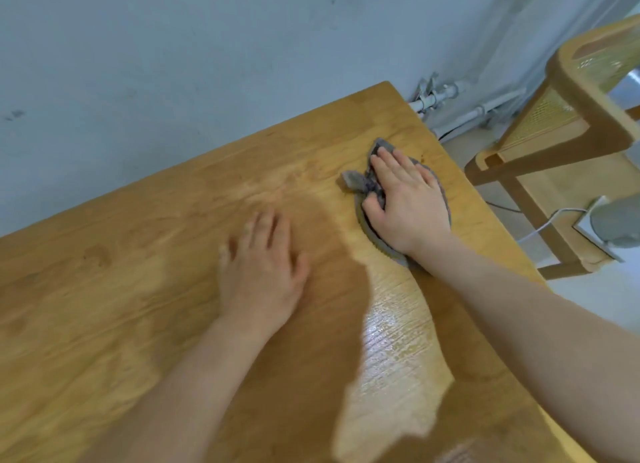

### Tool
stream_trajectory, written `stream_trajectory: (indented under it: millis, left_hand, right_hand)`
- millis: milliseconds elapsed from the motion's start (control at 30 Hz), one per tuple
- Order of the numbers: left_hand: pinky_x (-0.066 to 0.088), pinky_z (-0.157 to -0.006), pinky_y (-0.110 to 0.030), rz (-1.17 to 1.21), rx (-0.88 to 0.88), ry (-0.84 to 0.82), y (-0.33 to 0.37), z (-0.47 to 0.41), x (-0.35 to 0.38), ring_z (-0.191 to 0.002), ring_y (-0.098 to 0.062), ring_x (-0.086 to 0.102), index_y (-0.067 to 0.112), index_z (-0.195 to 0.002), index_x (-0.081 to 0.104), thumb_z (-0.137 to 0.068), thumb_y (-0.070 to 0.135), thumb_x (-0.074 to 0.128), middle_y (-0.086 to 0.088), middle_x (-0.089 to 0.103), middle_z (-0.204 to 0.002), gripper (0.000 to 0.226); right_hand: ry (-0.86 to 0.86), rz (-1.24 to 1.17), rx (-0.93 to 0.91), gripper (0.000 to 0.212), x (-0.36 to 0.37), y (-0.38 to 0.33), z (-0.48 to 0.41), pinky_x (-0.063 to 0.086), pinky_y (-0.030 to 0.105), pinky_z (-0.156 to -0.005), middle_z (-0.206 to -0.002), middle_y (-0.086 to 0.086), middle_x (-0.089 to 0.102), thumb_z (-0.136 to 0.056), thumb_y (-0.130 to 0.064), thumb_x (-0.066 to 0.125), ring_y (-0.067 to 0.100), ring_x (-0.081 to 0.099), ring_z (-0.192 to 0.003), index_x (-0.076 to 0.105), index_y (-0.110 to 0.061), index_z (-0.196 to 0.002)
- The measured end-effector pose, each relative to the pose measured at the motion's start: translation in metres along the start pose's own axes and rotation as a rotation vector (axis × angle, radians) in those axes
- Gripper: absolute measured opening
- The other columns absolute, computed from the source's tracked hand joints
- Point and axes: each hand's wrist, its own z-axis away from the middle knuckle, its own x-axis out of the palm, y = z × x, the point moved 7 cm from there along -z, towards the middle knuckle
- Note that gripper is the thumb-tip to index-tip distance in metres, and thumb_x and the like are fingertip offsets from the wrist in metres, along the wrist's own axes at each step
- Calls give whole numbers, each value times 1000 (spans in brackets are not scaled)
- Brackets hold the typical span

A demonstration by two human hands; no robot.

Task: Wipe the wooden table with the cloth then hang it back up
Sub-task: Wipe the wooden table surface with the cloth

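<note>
The wooden table (pixel 121 289) fills most of the view, its far right corner near the wall. A grey cloth (pixel 353 180) lies flat on it close to the right edge. My right hand (pixel 405 203) presses down on the cloth with fingers stretched out, and a bunched fold shows by the thumb. My left hand (pixel 261 272) rests flat on the bare wood to the left of the cloth, fingers spread. A wet, shiny streak (pixel 391 351) runs along the tabletop below my right hand.
A pale wall (pixel 173 47) runs behind the table. Right of the table stands a wooden chair with cane panels (pixel 561 123). Pipes (pixel 436 99) run along the wall's base. A white cable and socket block (pixel 588 223) lie on the floor.
</note>
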Motion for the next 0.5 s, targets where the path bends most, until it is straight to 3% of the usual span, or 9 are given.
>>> stream_trajectory:
  millis: [100, 233, 300, 500]
  left_hand:
    - [11, -117, -53, 32, -27, 33, 23, 7, 12, -148, -24, 7, 15, -151, 19, -94, 45, 27, -7, 14, -160, 66]
    - [16, -115, -54, 17, -36, 92, 18, 9, 14, -146, -25, 16, 14, -149, 27, -92, 42, 32, -8, 23, -158, 64]
    - [13, -117, -53, 27, -27, 88, 19, 5, 15, -147, -25, 13, 15, -150, 25, -93, 43, 29, -8, 20, -159, 64]
    - [12, -117, -53, 5, -45, 80, 20, 4, 15, -147, -25, 11, 14, -150, 22, -93, 44, 27, -8, 18, -159, 65]
  right_hand:
    - [24, -5, 94, 62, 7, -10, 9, 15, 39, -118, -155, 3, 31, -90, -36, 36, 18, 21, -146, 37, -13, -147]
    - [-115, -16, -214, 63, 7, -27, 91, 20, 40, -117, -154, 1, 34, -86, -35, 38, 17, 24, -145, 40, -14, -145]
    - [-111, -11, -244, 63, -1, -5, 96, 24, 44, -115, -153, 2, 35, -86, -36, 38, 17, 25, -144, 41, -13, -145]
    - [13, -1, 306, 67, -1, 30, -8, 13, 45, -118, -157, 11, 26, -89, -37, 36, 25, 17, -146, 30, -5, -148]
